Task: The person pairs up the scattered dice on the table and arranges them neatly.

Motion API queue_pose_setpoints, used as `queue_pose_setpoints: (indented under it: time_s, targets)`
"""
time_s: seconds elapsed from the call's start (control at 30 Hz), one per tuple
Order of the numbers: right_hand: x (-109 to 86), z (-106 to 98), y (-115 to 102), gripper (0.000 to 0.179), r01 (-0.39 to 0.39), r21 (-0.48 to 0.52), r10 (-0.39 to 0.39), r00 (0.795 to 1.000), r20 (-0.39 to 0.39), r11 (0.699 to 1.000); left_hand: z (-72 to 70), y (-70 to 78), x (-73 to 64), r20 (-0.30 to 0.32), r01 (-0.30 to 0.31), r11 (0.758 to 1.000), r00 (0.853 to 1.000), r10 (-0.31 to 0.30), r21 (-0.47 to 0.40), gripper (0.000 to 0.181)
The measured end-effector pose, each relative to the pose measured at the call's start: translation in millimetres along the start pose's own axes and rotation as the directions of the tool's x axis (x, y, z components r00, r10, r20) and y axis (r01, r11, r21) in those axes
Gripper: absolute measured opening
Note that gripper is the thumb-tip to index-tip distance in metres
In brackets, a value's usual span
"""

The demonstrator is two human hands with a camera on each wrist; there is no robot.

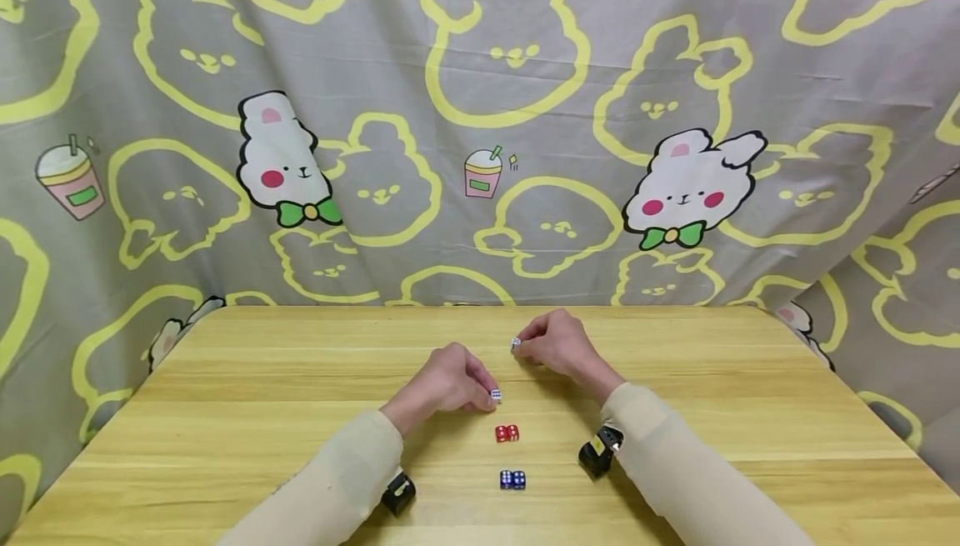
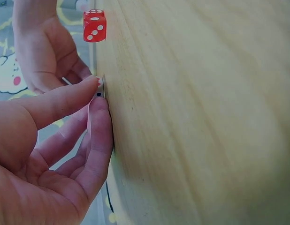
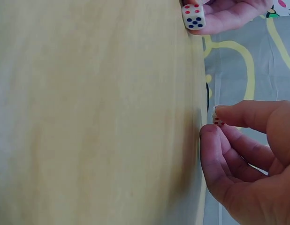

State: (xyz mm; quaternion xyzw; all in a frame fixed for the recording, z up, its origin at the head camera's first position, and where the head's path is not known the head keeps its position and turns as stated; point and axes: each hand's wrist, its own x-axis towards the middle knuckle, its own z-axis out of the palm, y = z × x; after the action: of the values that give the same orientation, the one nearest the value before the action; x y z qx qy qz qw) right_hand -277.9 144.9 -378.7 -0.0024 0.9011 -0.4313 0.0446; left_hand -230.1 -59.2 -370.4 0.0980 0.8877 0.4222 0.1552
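Note:
My left hand (image 1: 448, 381) pinches a white die (image 1: 496, 395) between thumb and fingers, low over the wooden table. In the right wrist view that white die (image 3: 194, 17) shows blue and red pips. Farther back and to the right, my right hand (image 1: 558, 344) pinches a second white die (image 1: 515, 343) at its fingertips; the right wrist view shows this die (image 3: 218, 116) partly covered by the thumb. Two red dice (image 1: 507, 433) sit side by side nearer me than the left hand. Closer still, two blue dice (image 1: 513, 479) lie side by side.
The wooden table (image 1: 225, 421) stretches to both sides of the arms. Behind its far edge hangs a grey curtain (image 1: 360, 71) with yellow cartoon outlines. A black camera is strapped at each wrist, under the sleeves.

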Motion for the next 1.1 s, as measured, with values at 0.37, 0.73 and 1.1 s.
queue_pose_setpoints:
  time_s: [0.37, 0.73, 1.1]
  targets:
    - [-14.9, -1.8, -3.6, 0.008, 0.010, -0.016, -0.010, 1.000, 0.027, 1.000, -0.4, 1.4, -1.3, 0.000, 0.004, 1.000, 1.000, -0.004, -0.001, 0.010]
    - [-31.4, -0.5, -5.3, 0.006, 0.043, -0.012, -0.042, 0.997, 0.072, 0.999, -0.6, 1.6, -1.2, -0.002, 0.008, 1.000, 1.000, -0.008, 0.011, 0.010]
    - [-44.8, 3.0, -2.0, 0.004, 0.056, 0.002, -0.056, 0.991, 0.123, 0.998, -0.7, 1.0, 0.7, 0.006, 0.024, 1.000, 1.000, -0.024, 0.002, 0.010]
